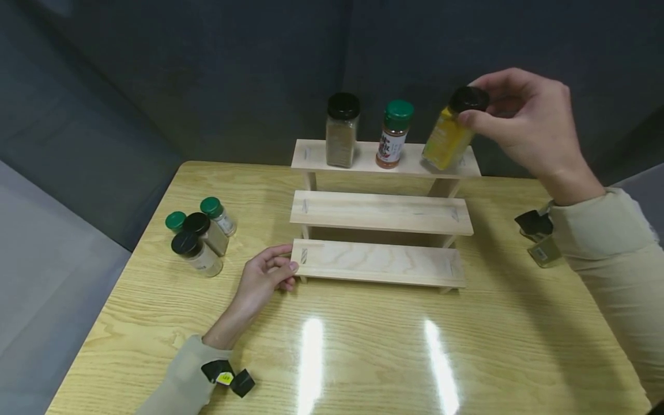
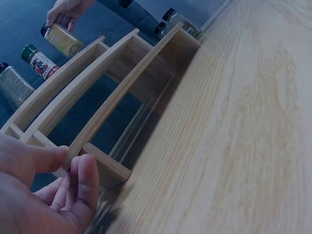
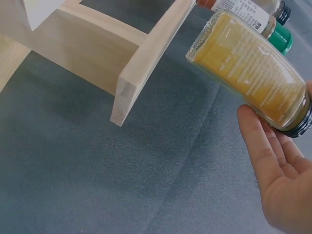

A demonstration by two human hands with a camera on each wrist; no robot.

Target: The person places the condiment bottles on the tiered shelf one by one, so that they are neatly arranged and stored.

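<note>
My right hand (image 1: 534, 118) grips a glass spice jar of yellow powder (image 1: 446, 140) by its black lid. The jar leans, its base over the right end of the top tier of a three-step wooden rack (image 1: 381, 212). On that tier stand a black-lidded jar of tan spice (image 1: 341, 135) and a smaller green-capped spice bottle (image 1: 392, 138). My left hand (image 1: 264, 274) pinches the left end of the lowest tier between thumb and fingers. In the right wrist view, the yellow jar (image 3: 253, 68) tilts beside the board's end (image 3: 129, 92).
Several spice jars (image 1: 207, 233) with green or black lids cluster on the wooden table (image 1: 249, 190) left of the rack. Beyond the rack's right end, the left wrist view shows dark-lidded jars (image 2: 185, 23). A dark cloth wall (image 1: 249, 75) rises behind the table.
</note>
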